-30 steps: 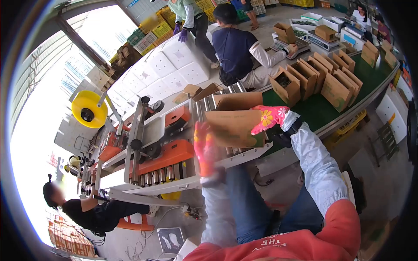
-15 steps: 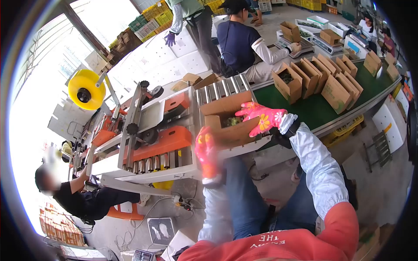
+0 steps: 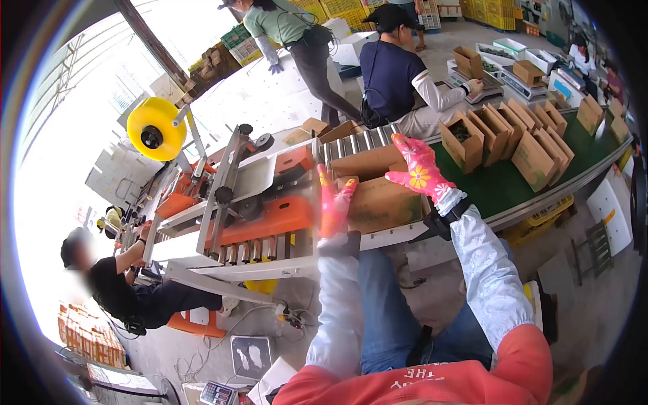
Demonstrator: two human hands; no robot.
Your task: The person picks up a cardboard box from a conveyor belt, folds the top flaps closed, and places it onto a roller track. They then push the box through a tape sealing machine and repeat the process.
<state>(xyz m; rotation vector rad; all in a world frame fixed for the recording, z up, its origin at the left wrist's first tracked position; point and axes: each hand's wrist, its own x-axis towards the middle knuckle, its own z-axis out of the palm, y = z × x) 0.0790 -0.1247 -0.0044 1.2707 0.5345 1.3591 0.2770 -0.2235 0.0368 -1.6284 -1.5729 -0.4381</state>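
A brown cardboard box [image 3: 381,204] sits at the rollers between my two gloved hands. Its far flap [image 3: 364,163] stands up, and the near flap covers most of the opening, hiding the contents. My left hand [image 3: 334,209], in a pink flowered glove, is at the box's left end with fingers stretched up and thumb apart. At the right end, my right hand [image 3: 423,170] spreads its fingers over the box, its thumb pointing left near the flap edge. Neither hand grips anything; whether they touch the cardboard is hard to tell.
A taping machine [image 3: 260,223] with a yellow tape roll [image 3: 155,128] stands left. Several open boxes [image 3: 466,143] line the green conveyor [image 3: 499,182] at right. Co-workers [image 3: 398,74] are beyond the line; another person [image 3: 128,277] is at far left.
The near flap now lies over the opening, and the green contents are no longer visible. My right hand has lifted off the flap and opened. The view has shifted slightly.
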